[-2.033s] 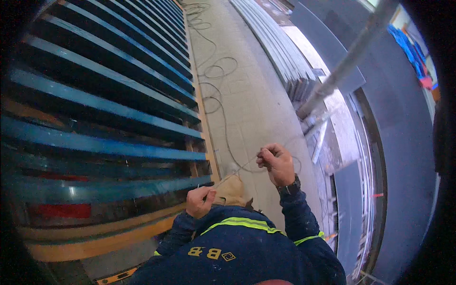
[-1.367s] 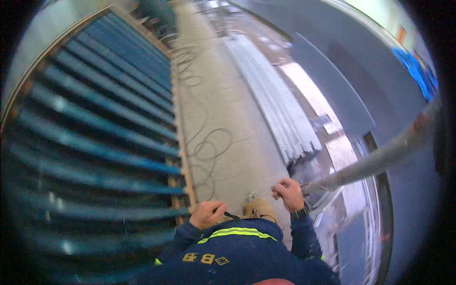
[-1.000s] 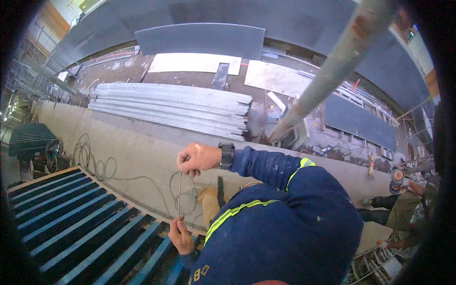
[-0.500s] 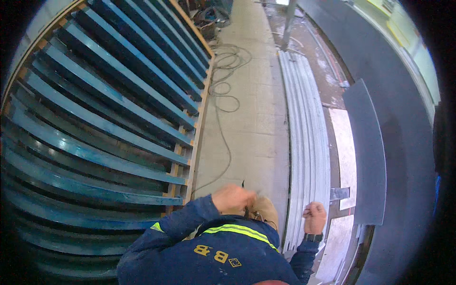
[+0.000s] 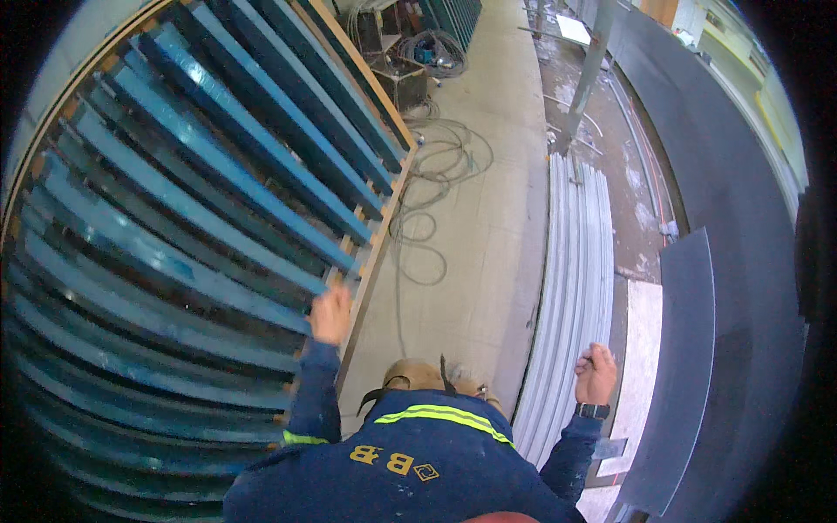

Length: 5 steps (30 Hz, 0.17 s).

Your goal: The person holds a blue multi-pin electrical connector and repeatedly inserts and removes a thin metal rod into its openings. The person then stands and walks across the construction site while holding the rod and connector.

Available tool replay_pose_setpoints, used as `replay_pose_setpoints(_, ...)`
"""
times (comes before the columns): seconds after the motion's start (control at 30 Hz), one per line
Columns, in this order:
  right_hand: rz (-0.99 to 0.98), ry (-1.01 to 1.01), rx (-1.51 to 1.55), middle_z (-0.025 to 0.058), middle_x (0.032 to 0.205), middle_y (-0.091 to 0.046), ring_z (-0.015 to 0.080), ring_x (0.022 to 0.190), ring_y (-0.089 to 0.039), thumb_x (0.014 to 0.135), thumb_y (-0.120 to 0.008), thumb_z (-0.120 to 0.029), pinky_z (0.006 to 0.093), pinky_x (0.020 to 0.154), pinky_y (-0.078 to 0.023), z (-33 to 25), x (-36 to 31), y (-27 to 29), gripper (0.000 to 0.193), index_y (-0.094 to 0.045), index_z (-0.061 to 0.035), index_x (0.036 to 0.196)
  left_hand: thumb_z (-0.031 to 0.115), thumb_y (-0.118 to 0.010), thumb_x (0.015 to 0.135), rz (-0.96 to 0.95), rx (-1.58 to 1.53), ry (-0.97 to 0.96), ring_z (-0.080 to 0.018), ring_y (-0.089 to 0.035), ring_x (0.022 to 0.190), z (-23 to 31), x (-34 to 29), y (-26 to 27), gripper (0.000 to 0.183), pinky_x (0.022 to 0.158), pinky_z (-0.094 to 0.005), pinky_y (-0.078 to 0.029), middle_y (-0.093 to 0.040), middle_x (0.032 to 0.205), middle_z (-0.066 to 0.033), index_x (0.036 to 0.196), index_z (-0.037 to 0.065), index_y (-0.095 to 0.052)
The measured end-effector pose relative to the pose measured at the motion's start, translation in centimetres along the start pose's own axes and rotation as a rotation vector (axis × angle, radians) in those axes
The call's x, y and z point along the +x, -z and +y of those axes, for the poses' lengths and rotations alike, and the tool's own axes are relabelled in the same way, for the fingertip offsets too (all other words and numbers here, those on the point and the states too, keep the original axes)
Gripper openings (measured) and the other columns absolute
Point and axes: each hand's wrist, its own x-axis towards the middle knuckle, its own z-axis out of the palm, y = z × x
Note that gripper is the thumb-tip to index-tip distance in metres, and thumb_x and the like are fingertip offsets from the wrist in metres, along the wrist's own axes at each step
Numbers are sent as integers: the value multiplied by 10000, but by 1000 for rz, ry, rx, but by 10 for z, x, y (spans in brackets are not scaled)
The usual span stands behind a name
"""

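My left hand [image 5: 331, 314] is over the front rail of the rack on the left, its fingers smeared by motion. Right beside it end several long blue beams [image 5: 235, 218], lying in rows in that rack. My right hand [image 5: 596, 373], with a dark wristband [image 5: 593, 410] behind it, is above or beside a bundle of pale ribbed metal lengths [image 5: 571, 261]. Its fingers curl together, and whatever they may hold is hidden. Below my dark blue jacket [image 5: 418, 453], tan trousers [image 5: 414, 376] and a black strap [image 5: 446, 376] show at my waist.
A walkway [image 5: 488, 174] runs ahead between rack and metal bundle. Loops of hose or cable [image 5: 445, 152] lie on it, near a dark box [image 5: 397, 87]. To the right stand a metal post [image 5: 586, 78], a dark panel [image 5: 684, 366] and a long grey wall [image 5: 750, 288].
My left hand has swung from my waist out to the rack's rail. My right hand stays curled, a little farther forward and right. The view has tilted to show more of the walkway.
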Motion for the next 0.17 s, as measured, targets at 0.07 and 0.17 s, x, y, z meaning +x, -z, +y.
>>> replay_pose_setpoints(0.07,-101,-24,-112,57,824,-621,140,626,-576,930,-624,-194,272,533,-459,-11,70,-52,172,-608,-50,1021,271,-530,954,-25,-239,115,-455,-614,822,21,-20,-59,287,673,-508,-469,-634,849,-256,888,21,-655)
replay_pose_setpoints(0.17,-205,-100,-294,67,855,-648,150,641,-600,925,-638,-208,274,543,-473,0,171,-99,202,-612,-47,1044,315,-560,940,-212,-336,186,-382,-624,1024,42,-5,-101,308,861,-451,-474,-644,1000,-269,947,35,-688)
